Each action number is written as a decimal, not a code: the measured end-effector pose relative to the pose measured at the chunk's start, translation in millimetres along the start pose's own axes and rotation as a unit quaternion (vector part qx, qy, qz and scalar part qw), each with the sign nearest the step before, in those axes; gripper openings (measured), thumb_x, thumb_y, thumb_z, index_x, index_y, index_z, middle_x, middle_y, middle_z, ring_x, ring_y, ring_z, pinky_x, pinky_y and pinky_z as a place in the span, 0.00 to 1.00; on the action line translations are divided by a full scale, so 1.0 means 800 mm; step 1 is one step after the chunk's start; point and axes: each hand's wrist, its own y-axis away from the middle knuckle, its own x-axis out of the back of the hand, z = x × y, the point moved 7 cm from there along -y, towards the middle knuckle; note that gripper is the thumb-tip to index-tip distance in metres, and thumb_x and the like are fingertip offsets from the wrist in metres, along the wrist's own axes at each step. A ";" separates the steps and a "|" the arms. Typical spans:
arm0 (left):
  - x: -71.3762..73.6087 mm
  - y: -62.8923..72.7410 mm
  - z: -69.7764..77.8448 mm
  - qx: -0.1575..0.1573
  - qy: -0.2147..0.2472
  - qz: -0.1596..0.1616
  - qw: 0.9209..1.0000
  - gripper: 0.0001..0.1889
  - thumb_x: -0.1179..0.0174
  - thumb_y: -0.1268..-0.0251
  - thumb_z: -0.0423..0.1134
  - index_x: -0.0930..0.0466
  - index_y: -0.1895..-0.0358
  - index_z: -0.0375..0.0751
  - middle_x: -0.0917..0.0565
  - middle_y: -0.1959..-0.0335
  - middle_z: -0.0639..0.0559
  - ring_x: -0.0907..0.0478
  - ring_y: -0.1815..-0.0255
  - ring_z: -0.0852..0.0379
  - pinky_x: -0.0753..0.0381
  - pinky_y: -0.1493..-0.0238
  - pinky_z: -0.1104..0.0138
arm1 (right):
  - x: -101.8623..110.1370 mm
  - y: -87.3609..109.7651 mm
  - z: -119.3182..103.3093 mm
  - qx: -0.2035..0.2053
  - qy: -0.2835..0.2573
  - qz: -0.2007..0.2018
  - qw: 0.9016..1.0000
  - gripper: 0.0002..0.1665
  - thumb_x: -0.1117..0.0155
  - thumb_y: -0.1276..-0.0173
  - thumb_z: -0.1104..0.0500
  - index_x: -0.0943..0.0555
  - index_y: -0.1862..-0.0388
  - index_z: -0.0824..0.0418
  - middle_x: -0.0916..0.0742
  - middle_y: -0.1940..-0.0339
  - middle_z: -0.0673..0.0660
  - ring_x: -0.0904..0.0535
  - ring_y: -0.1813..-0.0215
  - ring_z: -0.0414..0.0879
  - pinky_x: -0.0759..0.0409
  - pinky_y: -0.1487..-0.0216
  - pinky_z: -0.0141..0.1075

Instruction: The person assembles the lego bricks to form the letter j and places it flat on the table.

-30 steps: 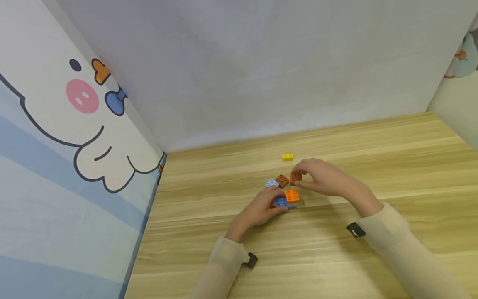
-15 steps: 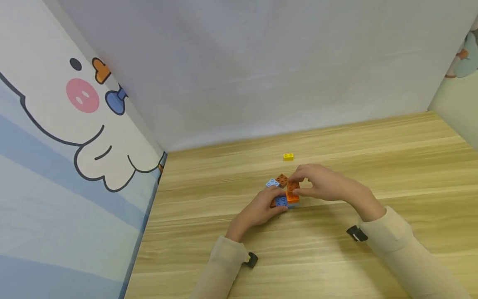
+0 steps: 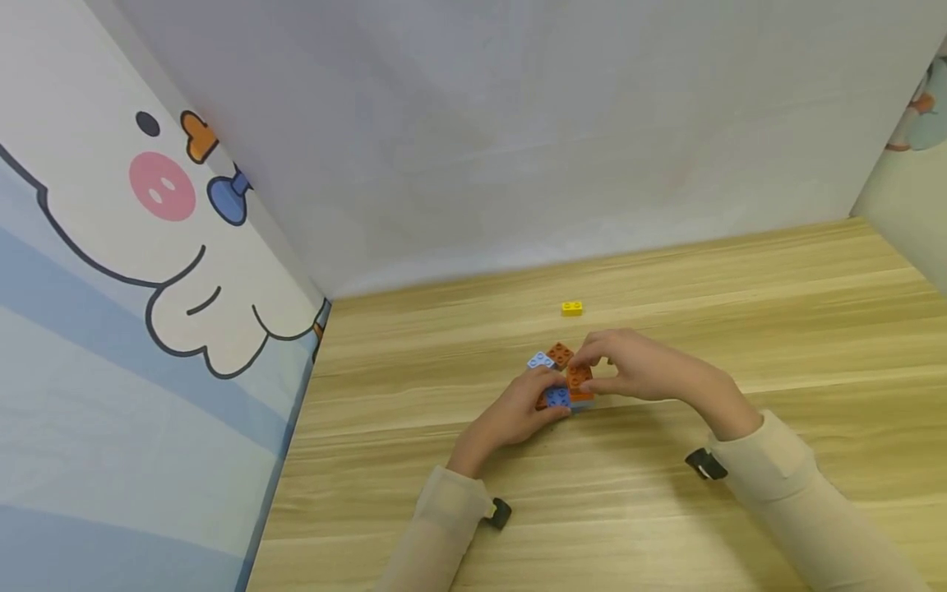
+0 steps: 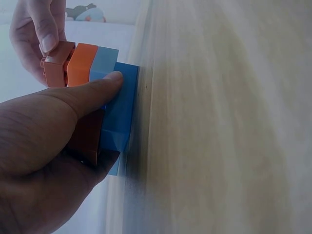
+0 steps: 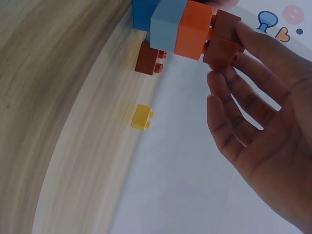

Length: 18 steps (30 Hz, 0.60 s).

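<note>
My right hand (image 3: pixel 639 363) pinches a reddish-brown toy building brick (image 5: pixel 222 41) between thumb and fingers. This brick sits over an orange brick (image 5: pixel 194 29), whose studs still show in a narrow gap between them. Below the orange one is a grey-blue brick (image 5: pixel 168 24), stacked on a blue base brick (image 4: pixel 120 107). My left hand (image 3: pixel 514 415) grips the built cluster from the left, its thumb along the near side. Within that grip are a blue studded brick (image 3: pixel 558 398) and a dark brown brick (image 4: pixel 87 136), partly covered by the fingers.
Behind the cluster on the wooden table (image 3: pixel 414 345) lie another brown brick (image 3: pixel 560 354) and a light blue brick (image 3: pixel 540 361). Farther back is a small yellow brick (image 3: pixel 572 308). A pale curtain (image 3: pixel 555 148) borders the table's back, and a cartoon-printed panel (image 3: pixel 148 329) its left.
My right hand has lifted the brown brick from beside the other brown brick, brought it toward me, and lowered it onto the orange brick. My left hand has kept its grip.
</note>
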 end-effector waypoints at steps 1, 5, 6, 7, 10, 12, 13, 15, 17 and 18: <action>0.000 0.000 0.000 0.000 0.000 0.000 1.000 0.21 0.41 0.24 0.48 0.24 0.35 0.44 0.20 0.39 0.49 0.22 0.46 0.58 0.21 0.43 0.68 | 0.000 0.000 0.000 0.001 -0.002 0.000 1.000 0.14 0.31 0.29 0.57 0.13 0.46 0.56 0.12 0.50 0.51 0.16 0.47 0.48 0.17 0.44 0.49; 0.000 0.000 0.000 0.002 0.005 0.001 1.000 0.20 0.40 0.25 0.47 0.24 0.35 0.43 0.19 0.39 0.49 0.22 0.46 0.58 0.21 0.44 0.68 | -0.002 -0.001 0.000 0.004 -0.005 0.005 1.000 0.14 0.30 0.30 0.58 0.13 0.47 0.58 0.12 0.51 0.51 0.15 0.48 0.47 0.16 0.44 0.51; 0.001 0.000 0.000 0.003 0.006 0.000 1.000 0.20 0.40 0.25 0.47 0.24 0.35 0.43 0.19 0.39 0.49 0.22 0.46 0.58 0.21 0.44 0.68 | -0.002 -0.002 0.000 0.005 -0.005 0.007 1.000 0.14 0.30 0.30 0.58 0.13 0.47 0.58 0.12 0.51 0.51 0.15 0.48 0.47 0.16 0.45 0.51; 0.001 0.000 0.000 0.004 0.007 0.000 1.000 0.21 0.40 0.25 0.47 0.24 0.35 0.43 0.20 0.39 0.49 0.22 0.46 0.58 0.22 0.44 0.68 | -0.002 -0.002 0.001 0.005 -0.005 0.009 1.000 0.14 0.30 0.31 0.58 0.13 0.48 0.58 0.12 0.52 0.51 0.15 0.49 0.47 0.16 0.45 0.51; 0.001 -0.001 -0.001 0.002 0.002 0.001 1.000 0.21 0.40 0.24 0.46 0.24 0.35 0.43 0.20 0.38 0.48 0.22 0.45 0.57 0.22 0.43 0.68 | -0.003 -0.003 0.003 0.005 -0.004 0.012 1.000 0.14 0.29 0.31 0.58 0.12 0.48 0.57 0.11 0.53 0.50 0.15 0.49 0.46 0.16 0.46 0.50; 0.002 -0.001 0.000 0.001 0.002 0.002 1.000 0.21 0.40 0.24 0.46 0.24 0.35 0.43 0.20 0.37 0.48 0.22 0.44 0.56 0.22 0.42 0.66 | -0.003 -0.004 0.003 0.002 -0.005 0.012 1.000 0.14 0.29 0.31 0.58 0.12 0.48 0.57 0.11 0.53 0.50 0.16 0.49 0.46 0.16 0.46 0.50; 0.002 0.000 0.000 -0.001 0.001 0.003 1.000 0.21 0.41 0.24 0.46 0.24 0.35 0.42 0.20 0.36 0.48 0.22 0.43 0.56 0.21 0.41 0.66 | -0.003 -0.004 0.004 0.000 -0.005 0.012 1.000 0.14 0.29 0.31 0.58 0.12 0.48 0.57 0.11 0.53 0.50 0.16 0.49 0.46 0.16 0.46 0.50; 0.003 0.000 0.002 -0.003 0.002 0.002 1.000 0.21 0.41 0.24 0.46 0.24 0.35 0.42 0.20 0.37 0.48 0.22 0.43 0.55 0.21 0.41 0.65 | -0.003 -0.004 0.003 -0.004 -0.006 0.010 1.000 0.14 0.29 0.31 0.58 0.12 0.48 0.57 0.11 0.53 0.50 0.16 0.49 0.46 0.16 0.46 0.50; 0.002 0.001 0.003 -0.005 0.005 0.000 1.000 0.21 0.40 0.24 0.46 0.24 0.35 0.42 0.20 0.37 0.47 0.22 0.43 0.55 0.21 0.41 0.64 | -0.004 -0.003 0.003 -0.009 -0.007 0.007 1.000 0.14 0.28 0.32 0.58 0.12 0.48 0.57 0.11 0.53 0.50 0.16 0.50 0.46 0.16 0.46 0.50; 0.002 0.001 0.003 -0.006 0.005 -0.001 1.000 0.21 0.40 0.24 0.46 0.24 0.35 0.42 0.20 0.37 0.48 0.22 0.43 0.55 0.21 0.40 0.65 | -0.004 -0.003 0.003 -0.012 -0.008 0.005 1.000 0.14 0.28 0.32 0.58 0.12 0.48 0.57 0.11 0.54 0.50 0.16 0.50 0.47 0.16 0.46 0.50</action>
